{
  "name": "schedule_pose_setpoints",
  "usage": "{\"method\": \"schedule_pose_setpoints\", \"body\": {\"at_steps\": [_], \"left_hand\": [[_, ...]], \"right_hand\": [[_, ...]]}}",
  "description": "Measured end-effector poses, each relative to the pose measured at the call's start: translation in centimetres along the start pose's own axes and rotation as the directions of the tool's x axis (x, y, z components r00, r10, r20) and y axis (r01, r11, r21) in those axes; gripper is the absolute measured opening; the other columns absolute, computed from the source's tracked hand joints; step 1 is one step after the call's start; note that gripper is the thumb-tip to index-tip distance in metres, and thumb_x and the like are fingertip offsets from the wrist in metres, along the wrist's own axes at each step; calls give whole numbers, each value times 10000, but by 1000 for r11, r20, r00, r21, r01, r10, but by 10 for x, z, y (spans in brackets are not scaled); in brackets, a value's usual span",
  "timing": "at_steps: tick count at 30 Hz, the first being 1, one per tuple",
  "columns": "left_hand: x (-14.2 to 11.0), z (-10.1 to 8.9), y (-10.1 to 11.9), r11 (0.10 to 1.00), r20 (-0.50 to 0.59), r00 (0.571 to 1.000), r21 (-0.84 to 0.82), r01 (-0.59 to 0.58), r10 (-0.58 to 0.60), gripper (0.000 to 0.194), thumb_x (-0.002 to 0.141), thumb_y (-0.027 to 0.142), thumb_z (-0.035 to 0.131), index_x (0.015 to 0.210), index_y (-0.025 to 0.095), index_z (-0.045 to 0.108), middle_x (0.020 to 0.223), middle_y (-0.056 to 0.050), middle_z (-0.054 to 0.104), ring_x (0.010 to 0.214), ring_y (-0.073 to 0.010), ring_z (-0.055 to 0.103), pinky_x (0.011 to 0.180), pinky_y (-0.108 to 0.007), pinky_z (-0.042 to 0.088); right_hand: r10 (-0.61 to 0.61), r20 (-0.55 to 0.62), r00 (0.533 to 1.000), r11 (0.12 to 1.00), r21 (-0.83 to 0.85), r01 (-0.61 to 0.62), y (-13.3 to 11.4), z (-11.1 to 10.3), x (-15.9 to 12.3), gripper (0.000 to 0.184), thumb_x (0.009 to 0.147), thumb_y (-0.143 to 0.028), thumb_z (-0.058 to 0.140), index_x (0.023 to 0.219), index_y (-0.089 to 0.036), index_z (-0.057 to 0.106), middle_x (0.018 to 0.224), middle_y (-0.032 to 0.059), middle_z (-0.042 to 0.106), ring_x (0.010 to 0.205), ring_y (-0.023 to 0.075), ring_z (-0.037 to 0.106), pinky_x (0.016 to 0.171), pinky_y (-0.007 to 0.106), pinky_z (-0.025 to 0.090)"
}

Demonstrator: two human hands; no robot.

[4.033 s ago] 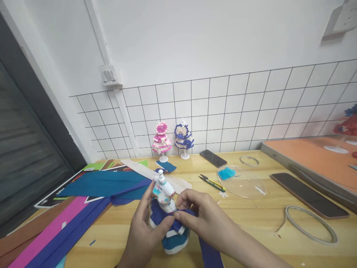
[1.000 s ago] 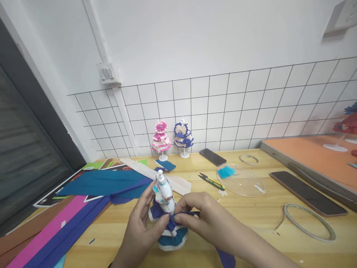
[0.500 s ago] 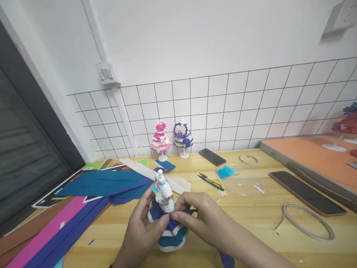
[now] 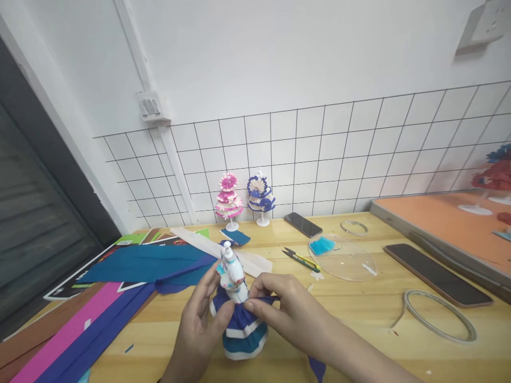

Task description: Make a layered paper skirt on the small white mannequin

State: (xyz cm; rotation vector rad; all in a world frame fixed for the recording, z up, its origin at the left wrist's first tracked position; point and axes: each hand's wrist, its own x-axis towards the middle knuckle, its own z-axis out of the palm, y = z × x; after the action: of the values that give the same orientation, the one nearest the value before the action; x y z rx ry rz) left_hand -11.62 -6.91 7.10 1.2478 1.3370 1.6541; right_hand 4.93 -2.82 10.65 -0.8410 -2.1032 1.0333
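Note:
A small white dress-form figure (image 4: 235, 272) with a knobbed top stands upright in front of me, coloured patches on its upper part. Its skirt (image 4: 244, 346) has layered bands of teal, white and dark blue. My left hand (image 4: 195, 324) is wrapped around the figure's left side, thumb at the waist. At the waist's right side, my right hand (image 4: 293, 314) pinches a dark blue crepe paper strip (image 4: 243, 315) gathered against the figure. The strip's loose end (image 4: 317, 368) hangs below my right wrist. My right fingertips partly cover the join.
Crepe paper strips (image 4: 139, 262) lie at left. Yellow-handled snips (image 4: 301, 259), a clear disc (image 4: 347, 268) with cyan paper, two phones (image 4: 437, 274) and wire coils (image 4: 439, 315) are at right. Two decorated paper trees (image 4: 229, 197) stand by the wall. An orange board (image 4: 431, 213) rises at far right.
My left thumb has slid left along the waist, showing more of the dark blue gathers. The strip's hanging end has shifted slightly left. The whole view has moved a little.

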Motion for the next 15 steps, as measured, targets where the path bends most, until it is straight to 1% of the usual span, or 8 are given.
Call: {"method": "schedule_pose_setpoints", "body": {"at_steps": [4,8,9,11,13,15], "left_hand": [[0,2,3,1000,-10,1000,5,-9,9,592,688,437,658,1211,198,518,1201,-101,610,1167,-285,503,950,-341,427],[0,0,-1,1000,6,1000,17,-18,18,638,653,415,696,1217,187,503,1174,-109,621,1128,-285,533,926,-335,445],[1,-2,-3,999,19,1000,45,-16,15,622,651,401,701,1202,181,514,1163,-111,626,1114,-286,541,914,-333,454],[3,-8,-7,988,64,998,149,-28,19,543,652,372,708,1135,168,567,1137,-115,635,1087,-290,557,900,-339,462],[5,-13,-11,963,135,990,256,-79,45,455,659,347,706,1067,165,614,1121,-113,641,1063,-294,569,893,-356,465],[7,-17,-12,941,194,977,307,-142,84,402,682,331,687,1048,174,630,1114,-105,644,1036,-289,583,882,-371,471]], "right_hand": [[15,1,1000,1000,13,-15,0,0,0,89,803,-230,567,743,-175,603,686,-15,629,630,110,553,574,191,409],[15,-6,1000,999,36,-15,2,2,0,77,797,-225,570,749,-175,602,705,-12,633,650,113,560,586,191,413],[17,-14,1000,999,38,-17,2,3,0,66,789,-222,576,752,-174,600,707,-10,631,653,115,560,591,194,414],[30,-37,999,998,48,-28,3,5,0,50,768,-217,594,748,-172,592,696,-11,620,651,118,553,588,196,410],[56,-49,997,995,85,-51,4,6,1,62,752,-223,611,737,-170,584,675,-16,600,641,116,538,573,191,401],[86,-27,996,985,152,-81,5,7,2,88,751,-245,616,725,-169,580,655,-22,581,627,111,520,556,184,392]]}}
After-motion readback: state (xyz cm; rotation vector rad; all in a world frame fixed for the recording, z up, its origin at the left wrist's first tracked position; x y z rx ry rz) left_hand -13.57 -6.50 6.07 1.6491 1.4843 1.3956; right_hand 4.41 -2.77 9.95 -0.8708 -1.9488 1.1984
